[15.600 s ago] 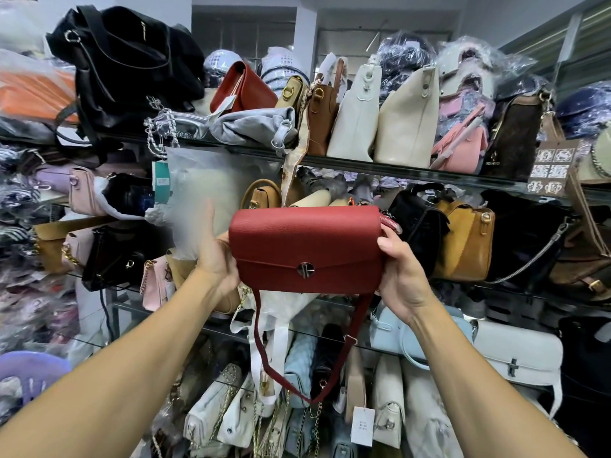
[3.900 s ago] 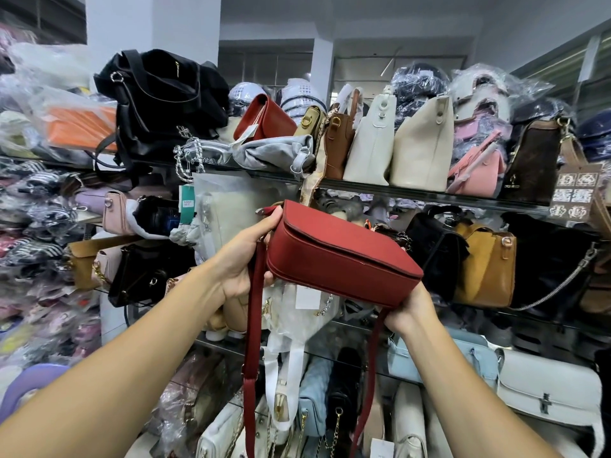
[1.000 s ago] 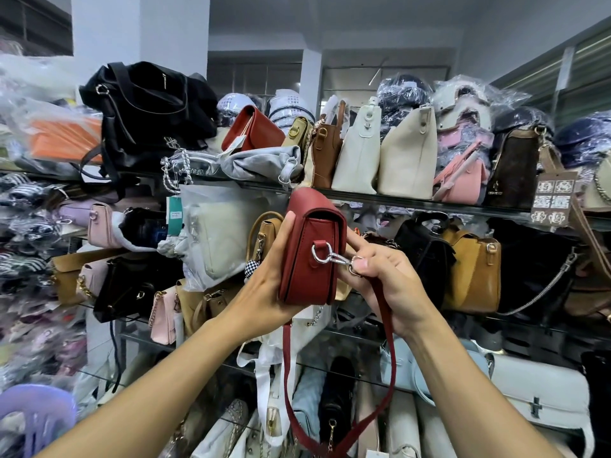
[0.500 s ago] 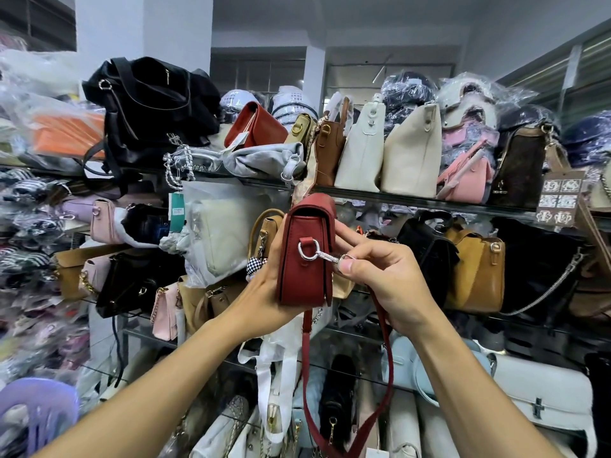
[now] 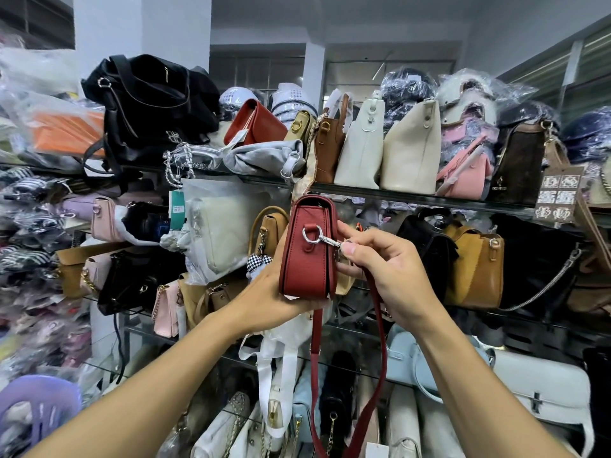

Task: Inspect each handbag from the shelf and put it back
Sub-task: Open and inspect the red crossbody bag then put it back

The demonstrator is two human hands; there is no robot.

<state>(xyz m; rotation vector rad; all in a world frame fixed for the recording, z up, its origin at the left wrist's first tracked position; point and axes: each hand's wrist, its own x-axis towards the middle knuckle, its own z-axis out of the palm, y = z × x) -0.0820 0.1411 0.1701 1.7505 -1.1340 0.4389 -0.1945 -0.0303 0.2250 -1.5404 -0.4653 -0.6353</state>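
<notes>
Now left hand (image 5: 267, 299) cupping small red leather handbag (image 5: 309, 249); right hand (image 5: 386, 269), at three o'clock, pinching silver strap clip (image 5: 325, 240).

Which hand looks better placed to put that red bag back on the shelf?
Probably the left hand: it cups the red bag from below and carries it, while the right hand only pinches the strap clasp.
</notes>
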